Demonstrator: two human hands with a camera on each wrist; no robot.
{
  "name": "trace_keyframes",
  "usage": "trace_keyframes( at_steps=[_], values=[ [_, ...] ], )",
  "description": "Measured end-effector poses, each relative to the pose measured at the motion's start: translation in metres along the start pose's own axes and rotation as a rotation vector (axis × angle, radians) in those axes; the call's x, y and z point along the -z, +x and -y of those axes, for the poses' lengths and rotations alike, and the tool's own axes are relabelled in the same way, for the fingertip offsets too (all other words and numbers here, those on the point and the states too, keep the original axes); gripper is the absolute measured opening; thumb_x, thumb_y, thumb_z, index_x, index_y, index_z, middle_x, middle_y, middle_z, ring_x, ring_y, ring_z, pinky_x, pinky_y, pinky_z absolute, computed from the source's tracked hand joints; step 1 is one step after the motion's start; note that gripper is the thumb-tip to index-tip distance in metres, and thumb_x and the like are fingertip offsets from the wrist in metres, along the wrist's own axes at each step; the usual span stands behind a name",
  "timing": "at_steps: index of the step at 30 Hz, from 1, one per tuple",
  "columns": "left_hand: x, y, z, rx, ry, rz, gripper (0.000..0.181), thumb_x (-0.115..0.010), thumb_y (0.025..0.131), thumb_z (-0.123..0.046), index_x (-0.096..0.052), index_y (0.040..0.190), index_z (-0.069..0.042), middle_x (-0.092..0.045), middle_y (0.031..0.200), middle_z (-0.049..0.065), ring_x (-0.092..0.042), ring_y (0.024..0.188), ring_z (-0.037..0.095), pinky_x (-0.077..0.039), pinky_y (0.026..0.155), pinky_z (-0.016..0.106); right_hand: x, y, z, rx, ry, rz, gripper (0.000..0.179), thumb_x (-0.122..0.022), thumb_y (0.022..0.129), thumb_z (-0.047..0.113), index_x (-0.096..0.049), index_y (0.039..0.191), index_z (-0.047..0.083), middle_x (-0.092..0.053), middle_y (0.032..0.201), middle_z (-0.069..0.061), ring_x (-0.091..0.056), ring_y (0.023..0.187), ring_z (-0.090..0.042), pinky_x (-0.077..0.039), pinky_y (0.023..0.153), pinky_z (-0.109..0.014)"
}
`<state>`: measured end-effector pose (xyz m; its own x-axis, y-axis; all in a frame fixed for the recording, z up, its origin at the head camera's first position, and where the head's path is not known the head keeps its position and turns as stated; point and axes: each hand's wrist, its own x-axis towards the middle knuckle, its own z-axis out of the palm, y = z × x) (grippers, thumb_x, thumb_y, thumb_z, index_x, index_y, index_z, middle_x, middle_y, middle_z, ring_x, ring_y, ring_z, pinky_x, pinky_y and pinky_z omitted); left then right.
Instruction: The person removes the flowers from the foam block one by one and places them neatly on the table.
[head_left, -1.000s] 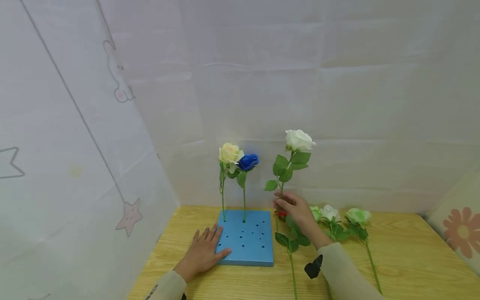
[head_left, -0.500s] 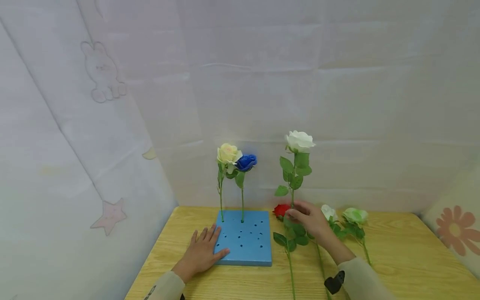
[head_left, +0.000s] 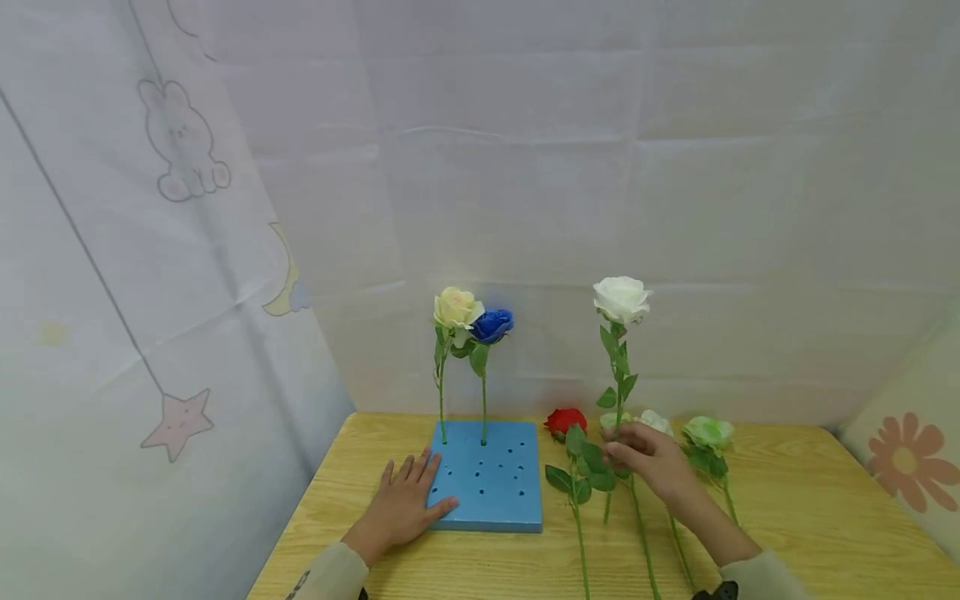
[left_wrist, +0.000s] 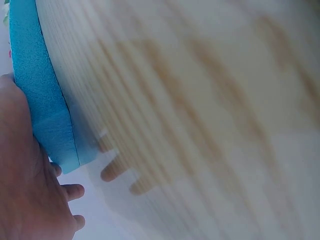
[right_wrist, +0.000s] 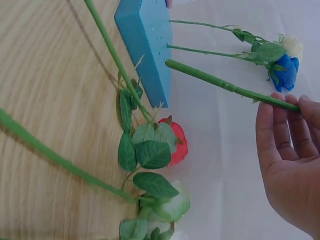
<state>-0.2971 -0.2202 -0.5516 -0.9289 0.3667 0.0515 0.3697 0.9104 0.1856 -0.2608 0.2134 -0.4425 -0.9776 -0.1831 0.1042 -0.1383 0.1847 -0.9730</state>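
My right hand [head_left: 660,462] pinches the green stem of a white rose [head_left: 622,300] between thumb and fingers, to the right of a blue foam block [head_left: 487,504] with small holes. The rose stands nearly upright, bloom on top; in the right wrist view its bare stem end [right_wrist: 200,75] sticks out past the fingers. My left hand [head_left: 401,504] lies with spread, straight fingers on the block's left edge. Two roses stand in holes along the block's back: a pale yellow rose [head_left: 456,308] and a blue rose [head_left: 492,325].
A red rose [head_left: 565,422] lies just right of the block. Beside it lie a white rose [head_left: 655,422] and a pale green rose [head_left: 708,432], stems toward the table's front. The wooden table [head_left: 810,517] ends at a white backdrop [head_left: 750,333].
My right hand has moved right and a little down with the white rose, away from the block, and the rose has turned and straightened. My left hand stays on the block.
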Motion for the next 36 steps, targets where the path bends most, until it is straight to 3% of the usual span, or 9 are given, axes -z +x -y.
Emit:
trace_keyframes(
  at_steps=[6, 9, 14, 16, 21, 36],
  values=[
    [0.005, -0.001, -0.004, -0.003, -0.034, 0.005, 0.091, -0.038, 0.097, -0.074, -0.029, 0.161, -0.010, -0.025, 0.166, 0.015, -0.028, 0.148, 0.046, -0.012, 0.115, 0.072, 0.013, -0.014, -0.002, -0.009, 0.000, 0.012, 0.044, -0.068, 0.099, 0.029, -0.059, 0.128, -0.003, -0.072, 0.114, -0.012, -0.071, 0.104, -0.025, -0.058, 0.090, -0.039],
    [0.002, 0.000, -0.003, 0.010, -0.013, 0.017, 0.093, -0.032, 0.096, -0.078, -0.026, 0.162, -0.014, -0.022, 0.168, 0.012, -0.026, 0.150, 0.044, -0.013, 0.116, 0.071, 0.019, -0.020, -0.003, -0.013, -0.005, -0.002, 0.045, -0.069, 0.098, 0.028, -0.059, 0.129, -0.003, -0.071, 0.115, -0.014, -0.071, 0.105, -0.030, -0.057, 0.091, -0.042],
    [0.000, 0.001, 0.000, 0.007, -0.021, 0.006, 0.092, -0.034, 0.096, -0.077, -0.027, 0.162, -0.014, -0.023, 0.167, 0.012, -0.027, 0.150, 0.044, -0.013, 0.115, 0.071, 0.031, -0.032, -0.003, -0.004, 0.013, 0.001, 0.044, -0.067, 0.100, 0.026, -0.058, 0.130, -0.005, -0.072, 0.117, -0.015, -0.072, 0.103, -0.026, -0.058, 0.090, -0.038],
    [0.003, 0.000, -0.002, 0.001, -0.035, 0.001, 0.090, -0.039, 0.098, -0.073, -0.029, 0.161, -0.011, -0.025, 0.166, 0.014, -0.028, 0.149, 0.046, -0.013, 0.114, 0.072, 0.036, -0.038, -0.002, -0.011, 0.017, 0.002, 0.045, -0.066, 0.100, 0.025, -0.056, 0.132, -0.006, -0.072, 0.116, -0.012, -0.072, 0.102, -0.023, -0.058, 0.090, -0.037],
    [0.003, -0.001, -0.003, -0.010, -0.028, -0.012, 0.090, -0.038, 0.098, -0.073, -0.028, 0.161, -0.010, -0.025, 0.166, 0.016, -0.028, 0.148, 0.047, -0.013, 0.114, 0.074, 0.049, -0.051, -0.003, -0.053, 0.010, -0.023, 0.052, -0.065, 0.101, 0.025, -0.050, 0.141, -0.004, -0.073, 0.115, -0.004, -0.072, 0.100, -0.021, -0.058, 0.088, -0.039],
    [0.008, -0.002, -0.006, 0.002, -0.018, 0.001, 0.089, -0.039, 0.098, -0.073, -0.028, 0.162, -0.011, -0.024, 0.167, 0.014, -0.027, 0.149, 0.046, -0.014, 0.115, 0.072, 0.087, -0.078, -0.015, -0.142, 0.000, -0.011, 0.061, -0.059, 0.104, 0.025, -0.036, 0.150, -0.008, -0.071, 0.116, -0.001, -0.071, 0.099, -0.021, -0.059, 0.088, -0.039]
  ],
)
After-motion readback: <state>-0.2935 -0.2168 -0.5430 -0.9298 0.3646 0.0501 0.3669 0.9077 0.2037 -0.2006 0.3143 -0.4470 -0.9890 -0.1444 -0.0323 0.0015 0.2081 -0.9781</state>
